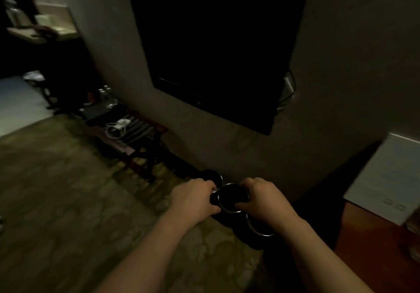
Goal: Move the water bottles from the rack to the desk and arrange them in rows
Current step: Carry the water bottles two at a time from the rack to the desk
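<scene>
- Both hands, left hand [195,196] and right hand [264,198], grip dark round bottles with metal rims [231,198]; no gap between them.
- Grey wall [238,151] just ahead, black wall-mounted TV [216,49] above.
- Reddish wooden desk [372,245] right, white box [384,179] on it.
- Patterned carpet [56,190] open to the left.
- Dark slatted luggage rack [134,131] far left-ahead, cluttered.

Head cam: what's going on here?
A person is carrying dark, metal-rimmed bottles, seen from above, with both hands. The left hand and right hand each have a grip on the middle bottle; another rim shows under the right hand, and a third beyond the left. They are over the carpet, not yet at the wooden desk on the right. The luggage rack stands back left, under the wall TV. Dim and blurry.
</scene>
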Available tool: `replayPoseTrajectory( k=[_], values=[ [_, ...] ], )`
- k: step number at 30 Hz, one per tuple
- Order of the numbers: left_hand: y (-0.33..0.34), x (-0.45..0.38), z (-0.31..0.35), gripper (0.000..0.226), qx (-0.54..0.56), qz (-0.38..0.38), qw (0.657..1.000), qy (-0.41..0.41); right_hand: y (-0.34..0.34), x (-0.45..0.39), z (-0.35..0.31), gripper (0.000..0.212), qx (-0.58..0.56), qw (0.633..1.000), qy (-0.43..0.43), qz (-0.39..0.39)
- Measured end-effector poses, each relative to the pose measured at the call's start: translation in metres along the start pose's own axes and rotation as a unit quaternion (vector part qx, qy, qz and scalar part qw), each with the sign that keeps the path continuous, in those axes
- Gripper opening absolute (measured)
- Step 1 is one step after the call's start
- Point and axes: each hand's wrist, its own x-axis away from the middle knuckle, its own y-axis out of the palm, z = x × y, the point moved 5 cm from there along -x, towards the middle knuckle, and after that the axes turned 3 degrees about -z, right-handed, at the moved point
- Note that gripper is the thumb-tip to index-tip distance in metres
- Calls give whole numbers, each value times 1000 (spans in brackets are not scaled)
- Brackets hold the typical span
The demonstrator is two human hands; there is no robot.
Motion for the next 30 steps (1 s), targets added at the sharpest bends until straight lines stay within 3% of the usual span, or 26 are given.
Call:
replayPoseTrajectory(
  k=[7,12,20,30],
  values=[
    [-25,6,-168,53,31,10,993,-111,40,-94,-144,48,64,988,-124,-68],
    [-47,-16,-275,59,103,22,977,-185,62,-177,-224,58,91,968,-189,-136],
    [-111,-109,-454,57,111,84,957,-253,87,-364,-367,58,89,948,-274,-136],
    [-195,-185,-672,63,102,125,934,-319,97,-559,-548,60,115,933,-319,-118]
  ],
)
